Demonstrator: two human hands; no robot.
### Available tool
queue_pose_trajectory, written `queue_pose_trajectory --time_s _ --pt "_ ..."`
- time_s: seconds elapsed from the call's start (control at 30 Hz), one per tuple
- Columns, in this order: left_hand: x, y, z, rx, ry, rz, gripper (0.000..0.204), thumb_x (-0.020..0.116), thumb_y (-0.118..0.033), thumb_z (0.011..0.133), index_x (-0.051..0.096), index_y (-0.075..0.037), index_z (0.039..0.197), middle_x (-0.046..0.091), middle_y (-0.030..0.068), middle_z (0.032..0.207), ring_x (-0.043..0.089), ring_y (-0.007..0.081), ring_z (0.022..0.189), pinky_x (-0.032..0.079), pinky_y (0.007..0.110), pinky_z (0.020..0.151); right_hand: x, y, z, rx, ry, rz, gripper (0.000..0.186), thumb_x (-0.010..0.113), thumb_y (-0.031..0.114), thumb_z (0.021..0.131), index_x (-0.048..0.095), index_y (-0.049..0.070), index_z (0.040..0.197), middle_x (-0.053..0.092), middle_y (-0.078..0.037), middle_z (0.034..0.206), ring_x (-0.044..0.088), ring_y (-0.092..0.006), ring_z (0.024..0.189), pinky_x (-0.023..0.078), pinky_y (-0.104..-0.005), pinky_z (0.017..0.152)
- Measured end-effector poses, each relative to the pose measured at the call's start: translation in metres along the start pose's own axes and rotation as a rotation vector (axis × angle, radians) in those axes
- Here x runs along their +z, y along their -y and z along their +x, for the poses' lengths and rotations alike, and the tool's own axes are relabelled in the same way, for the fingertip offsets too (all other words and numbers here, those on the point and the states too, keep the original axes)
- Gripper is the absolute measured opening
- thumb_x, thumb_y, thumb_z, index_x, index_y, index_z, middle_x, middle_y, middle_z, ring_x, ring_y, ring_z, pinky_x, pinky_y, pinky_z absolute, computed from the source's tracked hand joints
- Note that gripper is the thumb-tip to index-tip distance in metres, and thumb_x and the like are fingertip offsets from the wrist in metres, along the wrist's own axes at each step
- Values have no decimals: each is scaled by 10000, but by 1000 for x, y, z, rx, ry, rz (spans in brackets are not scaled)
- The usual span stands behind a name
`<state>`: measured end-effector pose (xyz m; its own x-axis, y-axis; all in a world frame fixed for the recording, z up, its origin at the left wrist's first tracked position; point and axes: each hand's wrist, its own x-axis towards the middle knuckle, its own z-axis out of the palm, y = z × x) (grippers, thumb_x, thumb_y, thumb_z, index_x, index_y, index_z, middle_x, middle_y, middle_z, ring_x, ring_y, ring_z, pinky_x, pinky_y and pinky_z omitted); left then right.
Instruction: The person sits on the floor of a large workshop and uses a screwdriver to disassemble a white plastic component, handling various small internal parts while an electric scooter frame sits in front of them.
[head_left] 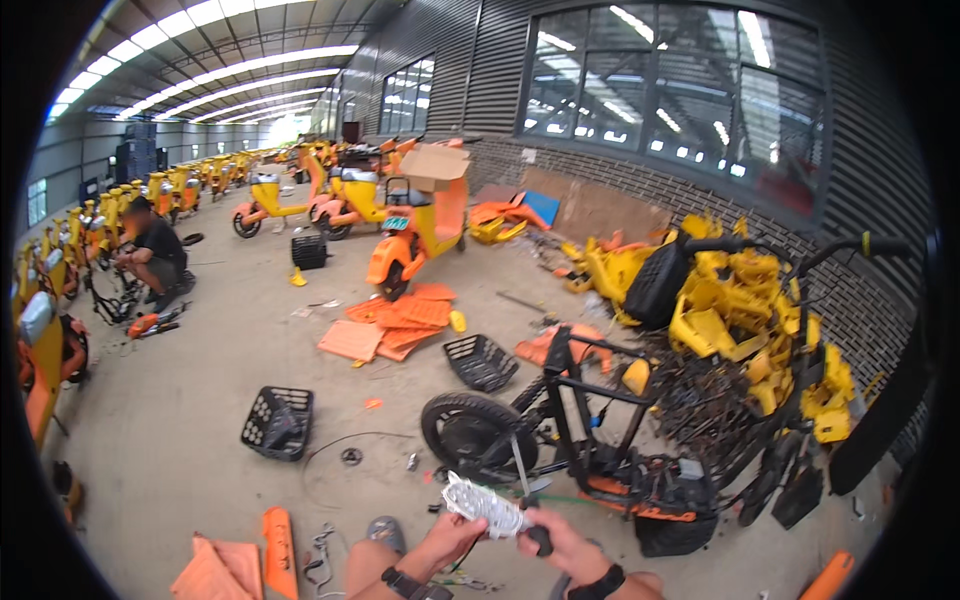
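Note:
Low in the middle of the head view, my left hand (452,540) is closed around the near left side of an oblong silvery-white part (482,506) with an uneven, shiny surface. My right hand (562,548) grips a black-handled tool (539,541) against the part's right end. A thin grey shaft (518,462) lines up with that handle; whether it belongs to the tool or to the frame behind, I cannot tell. Just beyond my hands stands a stripped black scooter frame (570,410) with its rear wheel (474,436) on the left and wiring exposed low down.
Black baskets (278,424) and orange panels (395,325) lie on the concrete floor. Yellow covers and dark scrap (715,325) are heaped along the brick wall at right. Scooters (405,240) stand farther back. Another person (150,255) crouches at the left among parts.

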<state>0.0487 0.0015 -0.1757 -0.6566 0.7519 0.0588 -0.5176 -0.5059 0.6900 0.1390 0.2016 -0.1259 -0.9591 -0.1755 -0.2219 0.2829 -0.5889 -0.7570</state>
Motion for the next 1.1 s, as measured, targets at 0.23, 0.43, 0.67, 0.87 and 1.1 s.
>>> queue_pose_trajectory --time_s 0.23,0.43,0.67,0.87,1.1 --pt "14 -64 45 149 -74 126 420 686 -24 893 532 -34 1284 632 123 1233 623 259 1126 546 476 951 -30 11 54 -254 -103 -32 452 551 257 974 457 64 1372 647 -165 1082 529 -138 558 456 -302 542" --pt "12 -46 100 62 -110 110 475 707 32 849 533 -25 1288 637 145 1225 622 290 1135 553 470 946 -43 35 52 -401 -252 35 404 551 205 967 488 38 1329 662 -160 1048 548 -139 546 457 -302 512" --pt "6 -9 111 -48 -18 75 453 718 13 843 572 -40 1268 628 108 1260 591 267 1182 491 499 1018 -38 42 58 -449 -449 -60 380 583 144 938 541 -9 1283 659 -89 983 566 -126 564 463 -272 499" --pt "11 -11 112 9 -124 178 431 733 28 828 586 -20 1230 664 92 1172 641 231 1082 544 428 935 -27 46 62 -455 -417 76 361 600 168 951 546 8 1269 575 -31 776 541 -120 544 430 -280 498" --pt "6 -27 104 -21 -138 543 394 805 -39 789 637 -10 1143 692 37 1040 638 113 910 536 286 775 -41 32 59 -430 -474 -12 261 652 190 930 599 15 1116 602 -42 778 551 -122 541 426 -271 487"
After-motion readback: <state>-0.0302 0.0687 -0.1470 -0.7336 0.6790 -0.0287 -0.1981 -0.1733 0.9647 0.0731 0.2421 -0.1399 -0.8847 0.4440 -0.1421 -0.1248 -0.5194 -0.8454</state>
